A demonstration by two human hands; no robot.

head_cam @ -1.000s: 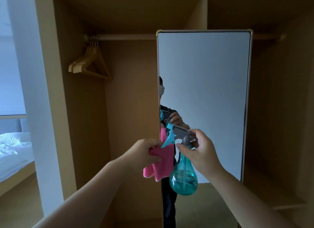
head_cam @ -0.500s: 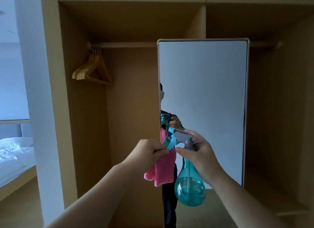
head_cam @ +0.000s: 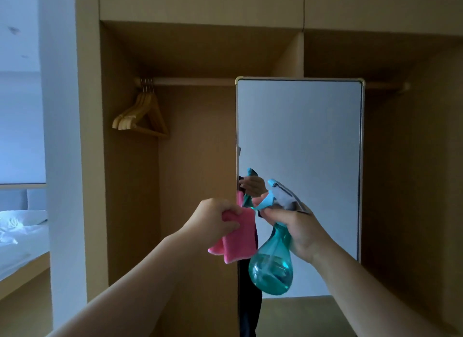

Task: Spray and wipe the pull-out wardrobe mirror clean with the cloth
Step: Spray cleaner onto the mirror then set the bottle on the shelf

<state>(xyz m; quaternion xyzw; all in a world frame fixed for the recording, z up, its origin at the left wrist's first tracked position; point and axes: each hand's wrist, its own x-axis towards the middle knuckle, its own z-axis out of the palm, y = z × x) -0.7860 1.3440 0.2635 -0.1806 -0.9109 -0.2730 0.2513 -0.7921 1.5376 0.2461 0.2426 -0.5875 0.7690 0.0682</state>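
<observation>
The tall pull-out mirror (head_cam: 300, 141) with a thin gold frame stands out from the open wooden wardrobe, facing me. My right hand (head_cam: 298, 228) grips the neck of a teal spray bottle (head_cam: 271, 269), its grey and blue nozzle tilted up toward the glass. My left hand (head_cam: 213, 220) is closed on a folded pink cloth (head_cam: 238, 239), which hangs just left of the bottle, in front of the mirror's left edge. Both hands and the bottle show as a reflection low on the glass.
Wooden hangers (head_cam: 140, 118) hang from the rail (head_cam: 190, 81) in the left wardrobe bay. A divider panel sits behind the mirror. A white wall column (head_cam: 60, 136) and a bed with white linen (head_cam: 20, 236) lie to the left.
The view has tilted upward, so the mirror sits lower in frame. The spray bottle has tipped, its nozzle now pointing more up toward the glass. The cloth stays in my left hand.
</observation>
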